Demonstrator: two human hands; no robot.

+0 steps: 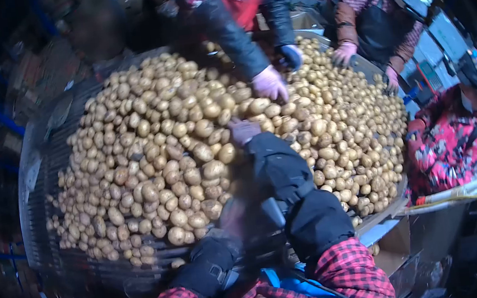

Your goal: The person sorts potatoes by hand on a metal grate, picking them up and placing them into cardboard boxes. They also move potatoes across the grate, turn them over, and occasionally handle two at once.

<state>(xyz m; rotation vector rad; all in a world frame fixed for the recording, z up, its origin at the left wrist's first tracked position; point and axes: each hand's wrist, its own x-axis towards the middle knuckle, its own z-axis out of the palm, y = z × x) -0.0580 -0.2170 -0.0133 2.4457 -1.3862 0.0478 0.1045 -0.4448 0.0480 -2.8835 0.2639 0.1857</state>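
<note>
A large heap of potatoes (151,153) covers a ribbed sorting table (54,187) in front of me. My right hand (244,130), in a pinkish glove, reaches over the middle of the heap, its fingers laid out on the potatoes there. Closer to my body, my left hand (233,217) is at the near edge of the heap beside several larger potatoes. Motion smears its fingers. Dark sleeve covers run up both my forearms over a red-and-black checked jacket (346,269).
Across the table a person's gloved hand (270,83) touches the potatoes near my right hand. Another person (380,21) at the back right has both gloved hands at the heap's edge. A third person (456,145) is at the right, above a cardboard box (394,246).
</note>
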